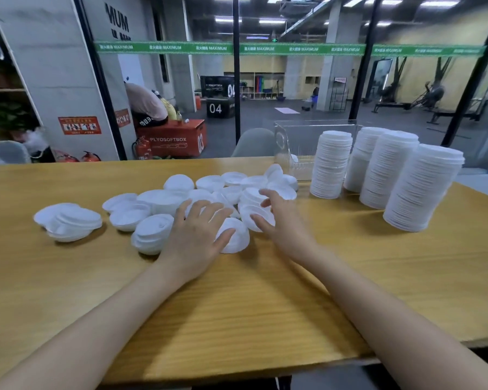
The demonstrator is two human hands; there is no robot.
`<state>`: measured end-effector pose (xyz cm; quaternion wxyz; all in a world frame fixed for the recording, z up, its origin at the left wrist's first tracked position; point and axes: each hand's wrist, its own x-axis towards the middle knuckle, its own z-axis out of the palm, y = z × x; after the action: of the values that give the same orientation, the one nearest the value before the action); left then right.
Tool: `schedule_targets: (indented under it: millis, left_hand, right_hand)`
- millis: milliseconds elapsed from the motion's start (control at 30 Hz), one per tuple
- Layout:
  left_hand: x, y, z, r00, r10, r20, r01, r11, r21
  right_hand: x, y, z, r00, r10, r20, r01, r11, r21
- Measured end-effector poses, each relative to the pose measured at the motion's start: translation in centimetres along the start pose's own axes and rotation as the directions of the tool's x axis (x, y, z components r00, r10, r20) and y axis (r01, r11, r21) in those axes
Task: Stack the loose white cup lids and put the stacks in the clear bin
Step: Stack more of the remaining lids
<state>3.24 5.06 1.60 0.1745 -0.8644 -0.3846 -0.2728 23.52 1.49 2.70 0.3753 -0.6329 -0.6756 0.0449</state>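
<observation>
Lids, thin white round plastic, loose mid-bench on yellow woodgrain bench, mostly dome-up. Left hand: fingers spread flat on them. Right hand: fingers clamped on short tilted lid stack. Four tall ribbed stacks stand upright, axes vertical, beside clear plastic box bin.

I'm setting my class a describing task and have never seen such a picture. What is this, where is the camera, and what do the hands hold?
No machine here: a person works with two bare hands, and the one picture comes from a camera worn on their head, looking forward and down. Loose white plastic cup lids lie heaped on the yellow-brown wooden table. Four tall stacks of white lids stand at the right, near the clear plastic bin. The left hand rests on the heap, fingers spread. The right hand seems to curl its fingers round a short stack of lids, though blur softens it.
</observation>
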Motion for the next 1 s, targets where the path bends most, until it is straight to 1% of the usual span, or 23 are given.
schedule_targets:
  millis: [100,167,233,300,367,433,500,567,633,700,767,867,933,1000]
  left_hand:
    - [-1.9,-2.2,-0.4,0.998,0.053,-0.028,-0.054,0.998,-0.038]
    - [-2.9,-3.6,-0.5,0.993,0.102,-0.052,-0.106,0.992,-0.064]
    - [-3.2,-4.8,-0.6,0.993,0.093,-0.071,-0.099,0.991,-0.091]
    - [-3.1,-5.2,-0.5,0.997,0.058,-0.049,-0.064,0.991,-0.117]
    - [-3.1,-5.2,-0.2,1.000,0.024,0.017,-0.021,0.986,-0.165]
    - [-3.3,-5.1,0.1,0.998,0.014,0.068,0.000,0.980,-0.199]
    - [-3.5,-5.2,0.3,0.996,0.025,0.081,-0.008,0.978,-0.208]
    - [-3.5,-5.2,0.3,0.995,0.041,0.092,-0.023,0.982,-0.187]
    - [-3.6,-5.2,0.2,0.993,0.038,0.116,-0.018,0.985,-0.173]
    - [-3.7,-5.3,0.0,0.989,0.019,0.146,0.008,0.984,-0.181]
    - [-3.8,-5.4,-0.5,0.987,0.001,0.162,0.030,0.981,-0.192]
    - [-3.8,-5.8,-1.1,0.974,0.007,0.227,0.031,0.986,-0.163]
    - [-3.8,-5.9,-1.3,0.966,0.023,0.258,0.013,0.991,-0.136]
    - [-3.9,-5.9,-1.4,0.963,0.029,0.268,0.010,0.990,-0.143]
  right_hand:
    - [-0.6,-0.4,1.2,0.985,-0.168,0.033,0.169,0.985,-0.033]
    - [-0.8,0.2,1.9,0.960,-0.267,0.089,0.273,0.959,-0.077]
    - [-0.8,0.7,2.4,0.945,-0.301,0.132,0.314,0.944,-0.099]
    - [-0.6,1.0,2.8,0.943,-0.291,0.160,0.313,0.940,-0.134]
    - [-0.6,1.0,3.2,0.940,-0.283,0.190,0.316,0.934,-0.169]
    - [-0.6,1.0,3.4,0.931,-0.277,0.238,0.327,0.923,-0.202]
    - [-0.6,1.0,3.5,0.924,-0.246,0.294,0.317,0.922,-0.223]
    - [-0.6,1.1,3.6,0.924,-0.244,0.294,0.313,0.924,-0.218]
    - [-0.6,1.1,3.5,0.929,-0.266,0.256,0.323,0.922,-0.214]
    - [-0.7,1.1,3.4,0.938,-0.262,0.227,0.304,0.936,-0.176]
    - [-0.9,1.1,2.9,0.950,-0.228,0.214,0.254,0.961,-0.105]
    - [-1.3,1.4,1.8,0.945,-0.207,0.253,0.220,0.975,-0.023]
    - [-1.5,1.4,1.3,0.936,-0.210,0.282,0.218,0.976,0.006]
    - [-1.6,1.2,1.3,0.930,-0.219,0.294,0.224,0.974,0.017]
